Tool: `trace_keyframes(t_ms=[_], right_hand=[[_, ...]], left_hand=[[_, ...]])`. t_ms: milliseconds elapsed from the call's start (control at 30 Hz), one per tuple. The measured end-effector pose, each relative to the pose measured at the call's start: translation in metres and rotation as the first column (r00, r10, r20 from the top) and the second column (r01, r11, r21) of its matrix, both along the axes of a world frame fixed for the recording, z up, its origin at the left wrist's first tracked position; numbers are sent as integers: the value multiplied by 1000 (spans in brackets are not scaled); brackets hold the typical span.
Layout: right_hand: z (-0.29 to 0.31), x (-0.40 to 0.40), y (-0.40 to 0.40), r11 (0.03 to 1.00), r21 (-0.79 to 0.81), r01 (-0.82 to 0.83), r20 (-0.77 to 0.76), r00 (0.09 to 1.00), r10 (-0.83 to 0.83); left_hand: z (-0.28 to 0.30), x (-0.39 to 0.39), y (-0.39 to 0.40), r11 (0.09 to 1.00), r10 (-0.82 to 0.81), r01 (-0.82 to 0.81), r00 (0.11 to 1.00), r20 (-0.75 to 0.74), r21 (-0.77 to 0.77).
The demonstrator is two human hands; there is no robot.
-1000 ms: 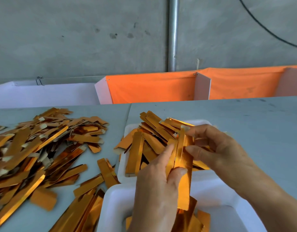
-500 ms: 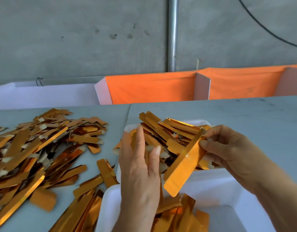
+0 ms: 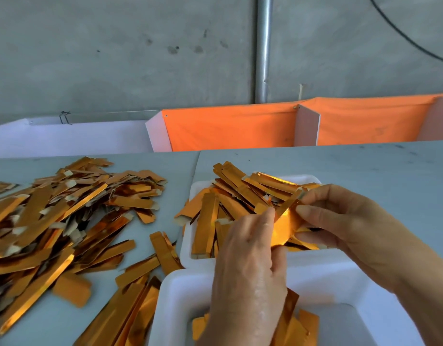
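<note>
Both hands hold one gold foil strip [image 3: 286, 222] above the far white foam tray [image 3: 188, 248]. My left hand [image 3: 253, 265] pinches its near end between thumb and fingertips. My right hand [image 3: 340, 226] pinches its far end with thumb and forefinger. The strip looks bent or opened between the hands, its shiny inner face showing. Several more gold strips [image 3: 230, 196] lie heaped in that tray. A nearer white tray [image 3: 180, 295] holds a few gold strips [image 3: 300, 325], partly hidden by my left wrist.
A big loose pile of gold strips [image 3: 60, 213] covers the grey table [image 3: 365, 171] on the left, with more strips [image 3: 130, 310] at the near tray's left side. Orange cloth dividers [image 3: 230, 128] and a white bin [image 3: 70, 138] stand behind the table, before a concrete wall.
My left hand moved from over the tray to the strip and took hold of its near end. The strip, held slanting by my right hand alone, is now held between both hands.
</note>
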State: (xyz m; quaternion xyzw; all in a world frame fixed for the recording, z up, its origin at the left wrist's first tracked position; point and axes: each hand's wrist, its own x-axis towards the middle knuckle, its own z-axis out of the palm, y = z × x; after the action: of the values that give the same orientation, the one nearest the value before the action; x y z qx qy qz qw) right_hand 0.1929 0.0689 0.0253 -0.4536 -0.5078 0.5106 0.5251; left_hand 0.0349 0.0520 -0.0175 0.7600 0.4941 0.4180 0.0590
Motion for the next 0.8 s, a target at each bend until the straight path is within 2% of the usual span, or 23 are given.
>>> trace_keyframes(t_ms=[233, 400, 467, 567, 633, 800], right_hand=[[-1, 9, 2, 988, -118, -100, -40, 995, 96], [-6, 7, 4, 993, -117, 11, 141, 990, 5], [-8, 4, 5, 995, -100, 28, 135, 991, -15], [-5, 2, 2, 997, -72, 7, 74, 997, -2], [-3, 2, 1, 998, -65, 0, 87, 996, 6], [0, -4, -1, 999, -47, -24, 146, 989, 31]], left_hand=[[-2, 0, 0, 997, -59, 60, 998, -22, 46], [1, 2, -3, 997, -65, 68, 993, -102, 24], [3, 3, -3, 998, -63, 64, 992, -110, 13], [7, 2, -3, 999, -24, 20, 989, -147, -29], [10, 1, -4, 998, -1, -15, 972, -236, -66], [7, 2, -2, 994, 100, -109, 932, -347, -5]])
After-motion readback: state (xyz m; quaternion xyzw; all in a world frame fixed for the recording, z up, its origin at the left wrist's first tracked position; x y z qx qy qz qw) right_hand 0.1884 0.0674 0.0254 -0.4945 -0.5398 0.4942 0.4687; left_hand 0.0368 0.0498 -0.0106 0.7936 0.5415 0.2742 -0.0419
